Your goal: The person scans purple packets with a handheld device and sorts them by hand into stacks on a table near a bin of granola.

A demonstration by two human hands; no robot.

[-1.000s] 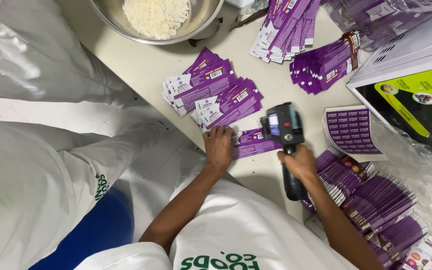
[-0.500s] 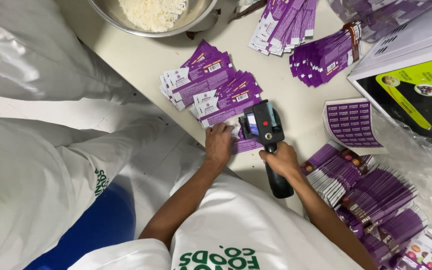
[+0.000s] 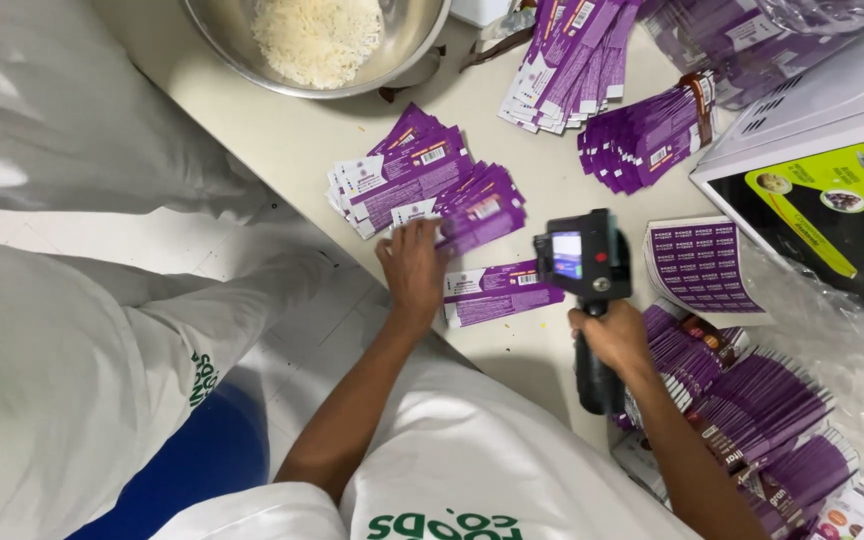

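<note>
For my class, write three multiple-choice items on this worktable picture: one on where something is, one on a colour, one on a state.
1. Where is the metal bowl?
A. at the table's far edge
B. on the floor
C. on the white appliance

2. What colour are the flat packets?
A. green
B. purple
C. red

3. How is the handheld printer held?
A. lying untouched on the table
B. gripped in the left hand
C. gripped by its handle in the right hand

Answers: 1 A, it sits at the top of the table. 2 B, all stacks are purple. 3 C, the fingers wrap the handle while the left hand rests on packets.
</note>
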